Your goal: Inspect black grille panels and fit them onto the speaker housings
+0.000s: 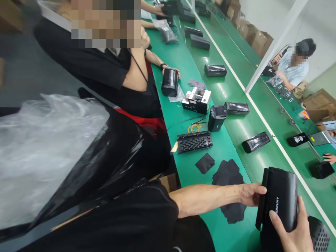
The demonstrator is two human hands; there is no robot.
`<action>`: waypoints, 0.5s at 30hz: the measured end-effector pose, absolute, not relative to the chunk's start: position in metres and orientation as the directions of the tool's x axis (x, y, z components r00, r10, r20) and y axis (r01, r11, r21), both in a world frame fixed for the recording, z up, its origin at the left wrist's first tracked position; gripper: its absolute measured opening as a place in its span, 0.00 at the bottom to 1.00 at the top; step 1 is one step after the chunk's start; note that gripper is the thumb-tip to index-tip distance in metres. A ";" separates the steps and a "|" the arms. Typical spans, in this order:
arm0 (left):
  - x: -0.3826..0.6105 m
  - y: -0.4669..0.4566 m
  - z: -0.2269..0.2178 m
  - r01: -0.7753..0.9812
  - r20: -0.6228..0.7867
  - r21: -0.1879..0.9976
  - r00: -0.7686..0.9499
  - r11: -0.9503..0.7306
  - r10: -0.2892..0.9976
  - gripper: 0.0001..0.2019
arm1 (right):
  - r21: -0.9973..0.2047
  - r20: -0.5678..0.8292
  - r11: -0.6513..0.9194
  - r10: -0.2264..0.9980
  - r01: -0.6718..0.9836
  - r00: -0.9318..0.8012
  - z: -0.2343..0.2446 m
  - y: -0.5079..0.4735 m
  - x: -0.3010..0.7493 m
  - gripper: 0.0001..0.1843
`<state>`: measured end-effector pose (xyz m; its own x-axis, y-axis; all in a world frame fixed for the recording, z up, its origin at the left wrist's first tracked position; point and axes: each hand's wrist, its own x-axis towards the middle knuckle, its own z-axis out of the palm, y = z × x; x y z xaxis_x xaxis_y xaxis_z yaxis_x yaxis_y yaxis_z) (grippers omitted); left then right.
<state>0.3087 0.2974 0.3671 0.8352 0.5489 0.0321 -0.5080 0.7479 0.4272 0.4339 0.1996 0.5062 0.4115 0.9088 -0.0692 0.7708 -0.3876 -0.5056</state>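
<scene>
My left hand grips the left edge of a glossy black speaker housing with white lettering on its side, low at the right. My right hand cups the same housing from below, fingers wrapped up its front. The housing is held just above the green bench. Flat black fabric pieces lie on the bench just left of my left hand. A perforated black grille sits at the lower right, beside my right hand.
A black grille panel, a small black unit and a white box lie further up the bench. A seated person in black holds a black cylinder. Speakers lie on the green conveyor. Black plastic sheeting fills the left.
</scene>
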 end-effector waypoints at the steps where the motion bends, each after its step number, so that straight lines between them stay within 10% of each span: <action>1: 0.308 0.297 0.373 -0.508 0.038 0.456 0.831 0.731 0.554 0.26 | -0.491 -0.069 -0.398 0.904 0.774 0.421 0.505 0.198 0.433 0.75; 15: 0.302 0.297 0.390 -0.423 0.039 0.643 0.850 0.638 0.525 0.32 | -0.453 -0.107 -0.464 0.876 0.762 0.470 0.505 0.193 0.433 0.71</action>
<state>0.3024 0.2966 0.3900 0.8504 0.5247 0.0386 -0.4229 0.6380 0.6435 0.4328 0.1928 0.5053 0.4700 0.8762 -0.1069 0.7616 -0.4637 -0.4527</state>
